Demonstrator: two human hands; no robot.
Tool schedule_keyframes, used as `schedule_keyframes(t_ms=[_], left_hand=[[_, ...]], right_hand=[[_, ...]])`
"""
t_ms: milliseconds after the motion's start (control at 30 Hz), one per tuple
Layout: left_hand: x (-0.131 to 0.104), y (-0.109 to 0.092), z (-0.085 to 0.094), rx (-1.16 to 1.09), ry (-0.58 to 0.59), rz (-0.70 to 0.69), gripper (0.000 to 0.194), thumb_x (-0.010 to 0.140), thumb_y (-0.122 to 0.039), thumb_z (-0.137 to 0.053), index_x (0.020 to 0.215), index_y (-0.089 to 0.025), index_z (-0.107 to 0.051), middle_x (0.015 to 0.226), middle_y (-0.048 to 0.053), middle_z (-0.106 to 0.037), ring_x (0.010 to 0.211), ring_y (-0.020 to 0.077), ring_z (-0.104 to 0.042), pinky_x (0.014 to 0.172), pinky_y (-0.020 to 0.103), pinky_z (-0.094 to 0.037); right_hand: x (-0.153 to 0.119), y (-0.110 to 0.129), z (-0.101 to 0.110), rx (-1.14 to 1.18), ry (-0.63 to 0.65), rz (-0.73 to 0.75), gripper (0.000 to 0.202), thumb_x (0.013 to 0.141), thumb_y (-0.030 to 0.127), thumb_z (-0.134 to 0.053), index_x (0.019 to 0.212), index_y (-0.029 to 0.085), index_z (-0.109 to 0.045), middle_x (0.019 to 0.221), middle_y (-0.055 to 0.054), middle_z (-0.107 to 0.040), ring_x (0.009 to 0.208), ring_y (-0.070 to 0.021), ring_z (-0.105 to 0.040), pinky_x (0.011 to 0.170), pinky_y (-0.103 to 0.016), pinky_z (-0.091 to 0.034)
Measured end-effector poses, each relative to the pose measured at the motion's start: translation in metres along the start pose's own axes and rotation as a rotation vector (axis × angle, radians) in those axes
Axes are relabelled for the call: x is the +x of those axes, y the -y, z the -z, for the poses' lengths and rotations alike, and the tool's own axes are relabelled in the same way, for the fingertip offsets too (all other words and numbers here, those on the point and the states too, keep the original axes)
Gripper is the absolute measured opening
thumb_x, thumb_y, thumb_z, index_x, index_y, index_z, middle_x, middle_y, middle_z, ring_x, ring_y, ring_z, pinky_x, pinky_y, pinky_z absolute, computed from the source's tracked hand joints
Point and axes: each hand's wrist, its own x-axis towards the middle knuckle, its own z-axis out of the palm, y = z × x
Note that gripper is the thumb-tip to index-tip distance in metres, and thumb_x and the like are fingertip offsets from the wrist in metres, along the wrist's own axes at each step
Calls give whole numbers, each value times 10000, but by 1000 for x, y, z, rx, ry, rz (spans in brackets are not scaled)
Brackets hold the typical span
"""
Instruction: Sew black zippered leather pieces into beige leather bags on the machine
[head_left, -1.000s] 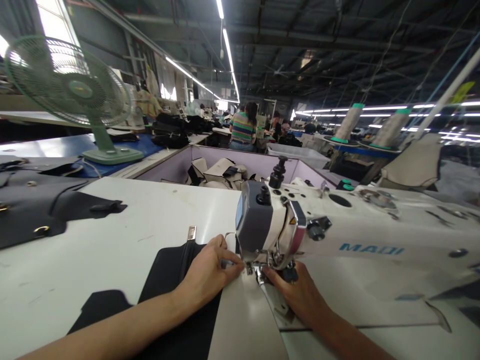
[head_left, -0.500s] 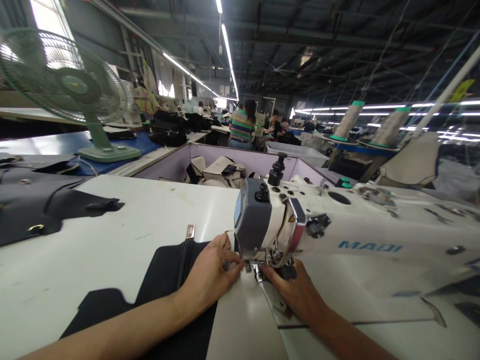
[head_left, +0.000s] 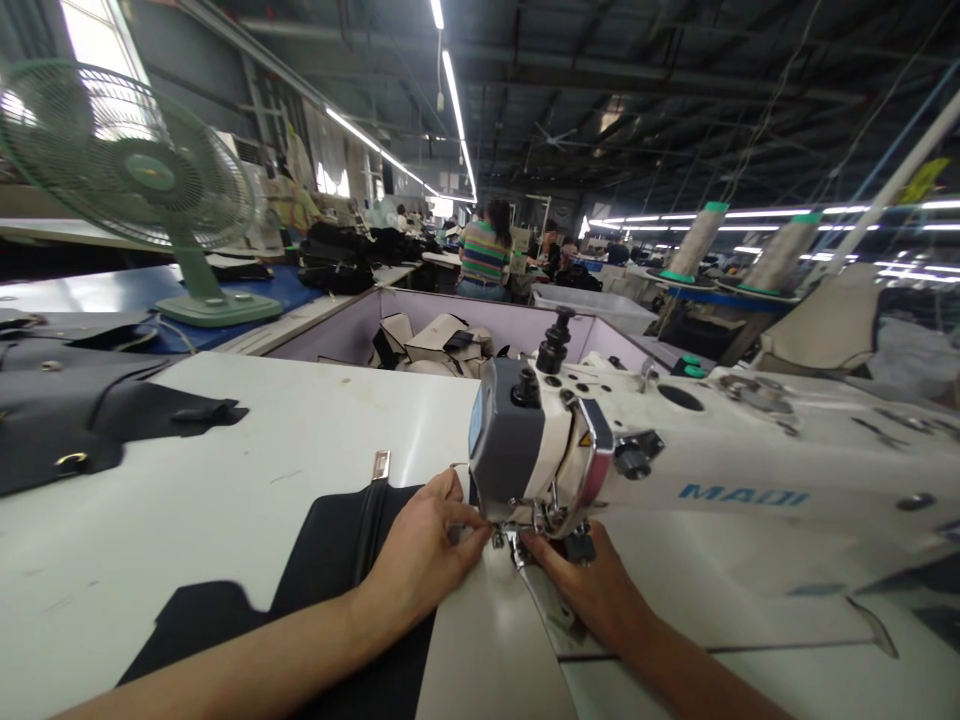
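A light grey panel (head_left: pixel 491 645) lies under the presser foot (head_left: pixel 516 548) of a sewing machine (head_left: pixel 510 440), its near end running toward me. A black panel (head_left: pixel 319 555) with a strap and a metal buckle (head_left: pixel 382 464) spreads to its left, partly beneath my left forearm. Just left of the foot, my left hand (head_left: pixel 427 545) pinches thumb and forefinger together at the grey panel's work area. My right hand (head_left: pixel 596 590) is closed at the panel's edge right of the foot, thumb tip by the foot. The machine head hides its other fingers.
Dark pieces (head_left: pixel 75 400) with metal eyelets lie on the table's left, near a green fan (head_left: pixel 150 175). Behind the machine, a lilac-walled bin (head_left: pixel 330 325) holds light pieces. Thread cones (head_left: pixel 696 240) stand at right. A person in a striped top (head_left: pixel 484 250) is farther back.
Both hands keep nearly the same places at the presser foot. The view has shifted very slightly; no clear movement of the panels shows.
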Motion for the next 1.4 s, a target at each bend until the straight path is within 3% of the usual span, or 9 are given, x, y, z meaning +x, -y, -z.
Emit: schedule_keyframes(t_ms=[267, 533, 867, 1067, 1267, 1400], left_hand=[[1, 2, -2, 23, -26, -10, 141, 801, -226, -617, 743, -239, -745, 832, 39, -623, 835, 204, -589, 753, 314, -441], [0, 2, -1, 5, -34, -5, 126, 784, -203, -633, 726, -241, -739, 841, 28, -632, 845, 202, -599, 761, 313, -448], [1, 3, -3, 40, -14, 0, 142, 804, -251, -616, 744, -247, -744, 838, 36, -623, 839, 210, -594, 760, 326, -448], [0, 2, -3, 98, 7, 18, 132, 799, -252, -625, 762, -259, -752, 838, 36, -632, 837, 213, -593, 774, 334, -437], [0, 3, -4, 110, 18, 2, 147, 811, -252, -613, 761, -268, -750, 826, 27, -628, 848, 205, -581, 788, 325, -417], [0, 2, -5, 118, 5, -2, 143, 806, -243, -610, 741, -258, -737, 828, 27, -615, 849, 204, -575, 786, 328, -412]], right_hand=[[-3, -3, -2, -21, -95, 2, 283, 819, 400, -574, 672, 174, -660, 695, -58, -670, 676, -215, -627, 637, -266, -436], [1, 0, 1, 52, 21, 55, 315, 871, 422, -558, 844, 156, -725, 726, -55, -692, 676, -207, -629, 651, -262, -455], [1, 0, 0, 67, 1, 47, 315, 854, 433, -565, 769, 165, -706, 680, -50, -671, 650, -203, -620, 633, -263, -461], [1, -11, -9, 110, -88, 18, 307, 766, 440, -651, 606, 180, -620, 559, -18, -587, 598, -197, -580, 554, -255, -445], [10, -19, -14, 292, 30, -10, 397, 728, 504, -689, 540, 172, -577, 499, -1, -536, 612, -207, -578, 544, -255, -458], [12, -21, -17, 354, 28, -26, 410, 692, 509, -725, 515, 170, -575, 508, -5, -552, 595, -199, -578, 569, -261, -476]])
